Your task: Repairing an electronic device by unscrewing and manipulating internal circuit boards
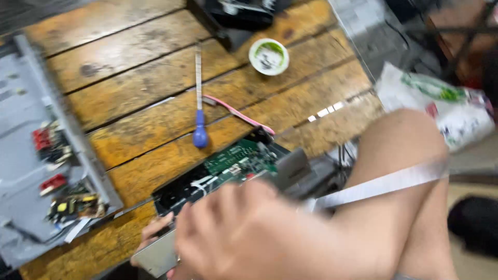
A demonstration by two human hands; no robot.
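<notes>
While we steady the opened black device [207, 181] at the desk [155, 103] edge, we judge the step to be getting at its green circuit board [241, 158].

It lies at the near edge of the desk, board exposed, a white ribbon cable [384, 184] trailing off to the right. Our left hand [153, 236] grips its near corner from below, fingers closed on the casing; our right hand [249, 233] hovers blurred just over the near end, and we cannot tell whether its grip is closed. Next calls for a steadier hold. A blue-handled screwdriver [199, 111] lies beyond, a grey chassis [36, 155] left.
</notes>
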